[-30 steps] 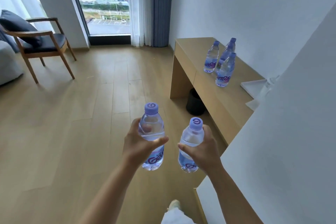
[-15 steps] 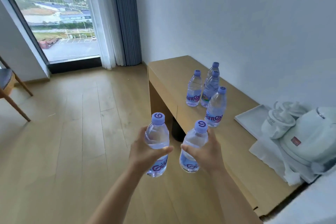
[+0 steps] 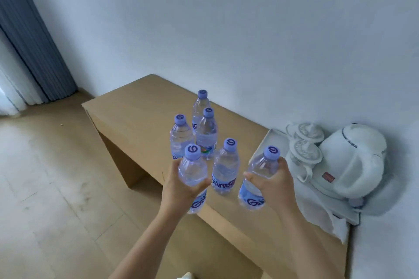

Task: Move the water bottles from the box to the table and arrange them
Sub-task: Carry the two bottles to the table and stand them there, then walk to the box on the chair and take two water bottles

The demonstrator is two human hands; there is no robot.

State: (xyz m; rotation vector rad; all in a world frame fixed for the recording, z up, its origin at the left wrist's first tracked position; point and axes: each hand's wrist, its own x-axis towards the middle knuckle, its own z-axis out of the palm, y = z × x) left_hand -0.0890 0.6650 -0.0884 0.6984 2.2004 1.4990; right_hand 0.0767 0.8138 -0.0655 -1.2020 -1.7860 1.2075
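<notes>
My left hand [image 3: 181, 186] grips a clear water bottle [image 3: 193, 171] with a purple cap, held upright over the front edge of the wooden table [image 3: 136, 108]. My right hand [image 3: 275, 184] grips a second bottle [image 3: 260, 179], tilted slightly, above the table next to a white tray. Several more bottles stand on the table behind my hands: the nearest [image 3: 225, 166] between my two hands, two [image 3: 181, 135] [image 3: 206, 131] side by side further back, one [image 3: 200, 103] at the rear. The box is out of view.
A white tray [image 3: 268, 139] on the table's right part holds two lidded cups [image 3: 305, 150] and a white electric kettle [image 3: 353, 158] on a cloth. The wall runs behind the table. Wooden floor lies to the left, with a blue curtain [image 3: 29, 41] in the corner.
I have stepped closer to the table and turned right. Both hands carried their bottles forward, from over the floor to above the table's front edge, beside the standing bottles.
</notes>
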